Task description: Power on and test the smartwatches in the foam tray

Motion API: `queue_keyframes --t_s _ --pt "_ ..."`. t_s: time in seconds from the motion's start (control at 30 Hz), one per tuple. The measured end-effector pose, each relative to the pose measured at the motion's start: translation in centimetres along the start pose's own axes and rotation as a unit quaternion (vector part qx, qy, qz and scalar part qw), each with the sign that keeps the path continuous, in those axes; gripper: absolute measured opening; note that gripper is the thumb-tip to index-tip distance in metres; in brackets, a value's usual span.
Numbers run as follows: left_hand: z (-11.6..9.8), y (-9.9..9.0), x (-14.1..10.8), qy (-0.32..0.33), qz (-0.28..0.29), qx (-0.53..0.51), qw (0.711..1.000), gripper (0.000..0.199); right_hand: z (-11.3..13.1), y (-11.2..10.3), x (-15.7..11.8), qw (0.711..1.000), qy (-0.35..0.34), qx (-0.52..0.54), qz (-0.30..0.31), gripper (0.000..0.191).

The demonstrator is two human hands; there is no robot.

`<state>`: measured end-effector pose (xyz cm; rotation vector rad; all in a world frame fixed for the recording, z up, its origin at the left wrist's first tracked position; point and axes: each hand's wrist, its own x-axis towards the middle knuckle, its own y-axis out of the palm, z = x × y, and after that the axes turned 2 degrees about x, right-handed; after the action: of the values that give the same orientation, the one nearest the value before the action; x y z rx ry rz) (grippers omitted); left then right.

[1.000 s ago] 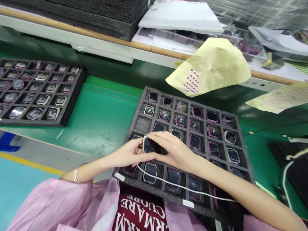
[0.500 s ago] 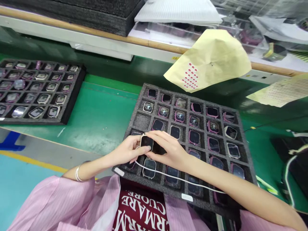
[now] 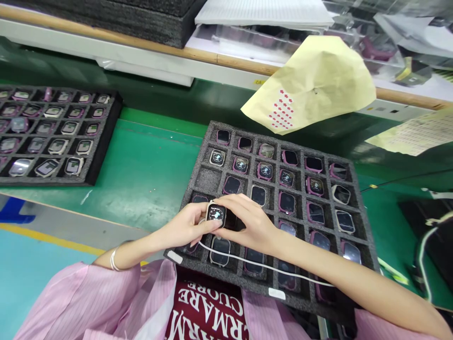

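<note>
Between both hands is a smartwatch [image 3: 216, 213] without a strap, its screen lit with a round dial. My left hand [image 3: 189, 224] is closed on its left side, thumb across the lower part of the screen. My right hand [image 3: 247, 219] has its fingers curled over the top and right edge of the same watch. A white cable [image 3: 262, 262] runs from under my left hand to the right; its end is hidden. Below the hands lies a dark foam tray [image 3: 208, 179] with watches in its compartments, such as a lit watch [image 3: 217, 157] near the upper left.
A second foam tray [image 3: 92, 163] full of watches lies at the left on the green bench [image 3: 148, 165]. Yellow paper [image 3: 311, 89] hangs from the shelf above. Paper stacks [image 3: 262, 12] and black foam [image 3: 148, 21] sit on that shelf. Cables [image 3: 423, 264] lie at the right.
The held watch's screen was dark and now shows a lit dial. Both hands keep their hold on it, barely moved. The view has shifted slightly.
</note>
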<state>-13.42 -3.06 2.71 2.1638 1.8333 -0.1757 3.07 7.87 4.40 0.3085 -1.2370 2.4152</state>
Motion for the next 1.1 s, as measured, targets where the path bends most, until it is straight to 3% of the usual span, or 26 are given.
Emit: queue_keyframes --t_s 0.67,0.93,1.1 --pt "-0.1 0.1 -0.2 -0.014 0.006 -0.027 1.000 0.029 -0.1 -0.1 -0.1 1.000 -0.021 -0.002 -0.006 0.044" --pt "-0.1 0.1 -0.2 -0.014 0.000 -0.020 1.000 0.028 -0.3 0.2 -0.2 0.997 -0.061 -0.040 -0.003 0.045" --pt "0.0 0.2 -0.2 0.018 -0.011 -0.002 1.000 0.029 -0.1 -1.1 0.3 0.999 -0.047 0.002 0.017 0.041"
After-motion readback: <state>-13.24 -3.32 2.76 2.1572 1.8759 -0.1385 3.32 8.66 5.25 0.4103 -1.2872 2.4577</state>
